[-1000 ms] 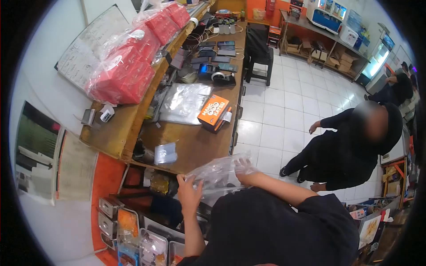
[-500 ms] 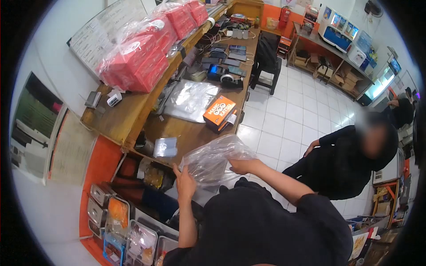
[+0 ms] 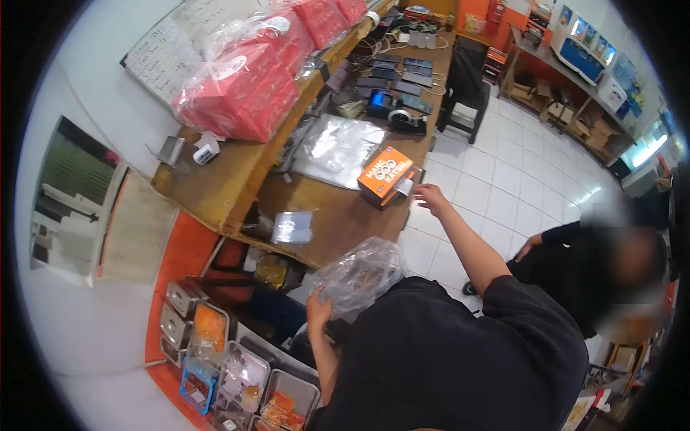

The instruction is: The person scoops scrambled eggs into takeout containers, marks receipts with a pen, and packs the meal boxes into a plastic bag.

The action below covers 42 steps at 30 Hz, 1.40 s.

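Observation:
A clear plastic bag [image 3: 363, 273] hangs crumpled at the near edge of the wooden counter. My left hand [image 3: 318, 309] is closed on its left side. My right hand [image 3: 431, 200] is off the bag, its fingers apart, just right of an orange box [image 3: 386, 172] printed "MANG KATSU". A small white slip [image 3: 405, 187] sticks out from the box's right side, close to my fingertips. I see no contact between that hand and the box.
Clear plastic sheets [image 3: 338, 151] lie behind the box on the wooden counter [image 3: 327, 219]. Phones [image 3: 417, 77] and a tape dispenser [image 3: 407, 122] sit farther back. Red wrapped boxes [image 3: 237, 93] stand on the shelf. Food trays [image 3: 244, 373] are at lower left. A person in black [image 3: 553, 266] is at right.
My right hand has let go of the plastic bag and moved up toward the orange box. The bag stays in my left hand, now lower and more bunched. The view has shifted slightly.

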### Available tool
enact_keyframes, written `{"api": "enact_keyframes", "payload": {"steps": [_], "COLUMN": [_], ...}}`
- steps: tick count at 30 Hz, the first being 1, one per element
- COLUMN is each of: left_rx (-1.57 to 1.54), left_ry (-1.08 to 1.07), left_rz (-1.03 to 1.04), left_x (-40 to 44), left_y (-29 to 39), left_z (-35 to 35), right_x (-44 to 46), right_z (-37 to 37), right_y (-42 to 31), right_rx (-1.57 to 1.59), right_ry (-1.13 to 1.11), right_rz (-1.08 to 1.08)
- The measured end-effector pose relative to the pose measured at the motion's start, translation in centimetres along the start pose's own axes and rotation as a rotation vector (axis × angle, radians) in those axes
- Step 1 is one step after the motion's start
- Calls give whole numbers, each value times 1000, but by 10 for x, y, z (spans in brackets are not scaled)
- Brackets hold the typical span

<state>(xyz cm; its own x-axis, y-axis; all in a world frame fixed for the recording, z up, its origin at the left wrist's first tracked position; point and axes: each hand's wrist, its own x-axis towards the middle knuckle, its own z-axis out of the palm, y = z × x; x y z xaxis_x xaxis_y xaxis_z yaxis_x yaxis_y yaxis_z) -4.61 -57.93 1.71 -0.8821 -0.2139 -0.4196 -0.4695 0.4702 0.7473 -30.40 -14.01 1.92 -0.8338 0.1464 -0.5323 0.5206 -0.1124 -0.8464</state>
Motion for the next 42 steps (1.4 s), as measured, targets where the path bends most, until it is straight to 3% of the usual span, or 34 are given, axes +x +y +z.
{"api": "enact_keyframes", "payload": {"steps": [2, 4, 5, 10, 11, 13, 16, 19, 22, 26, 29, 30, 33, 37, 40, 42], "left_rx": [-94, -164, -105, -4, -21, 12, 106, 133, 157, 191, 201, 205, 223, 171, 232, 217], "left_ry": [18, 40, 62, 85, 73, 55, 52, 27, -7, -19, 10, 20, 29, 20, 7, 37], "left_rz": [-63, -84, -38, 45, 18, 30, 113, 86, 133, 191, 220, 221, 212, 126, 103, 83], "left_x": [-9, -35, -28, -5, -1, 2, 15, 20, 27, 36, 41, 39, 34, 26, 17, 11], "left_y": [29, 86, 81, 71, 78, 83, 96, 118, 134, 147, 152, 155, 153, 154, 158, 159], "left_z": [-6, -17, -17, -5, -4, -4, 2, 5, 3, 3, 0, -1, -6, -10, -15, -19], "right_x": [29, 89, 111, 125, 121, 113, 138, 142, 137, 89, 34, 33, -18, -13, 39, 82], "right_z": [3, 7, 11, 17, 14, 9, 13, 11, 0, -10, -33, -47, -20, 57, 83, 75], "right_y": [6, 53, 69, 72, 68, 55, 69, 65, 49, 23, -43, -40, -127, -166, -146, -104], "right_rx": [-94, -201, -260, -42, -202, -165, -193, -257, -358, -609, -785, -720, -590, -154, -384, -968], "right_ry": [143, 297, 383, 310, 366, 294, 484, 326, 107, 138, -40, -146, -380, -407, -417, -354], "right_rz": [-8, -168, -243, -155, -166, -166, -193, -195, -14, -328, -163, -342, -411, -620, -465, -690]}}
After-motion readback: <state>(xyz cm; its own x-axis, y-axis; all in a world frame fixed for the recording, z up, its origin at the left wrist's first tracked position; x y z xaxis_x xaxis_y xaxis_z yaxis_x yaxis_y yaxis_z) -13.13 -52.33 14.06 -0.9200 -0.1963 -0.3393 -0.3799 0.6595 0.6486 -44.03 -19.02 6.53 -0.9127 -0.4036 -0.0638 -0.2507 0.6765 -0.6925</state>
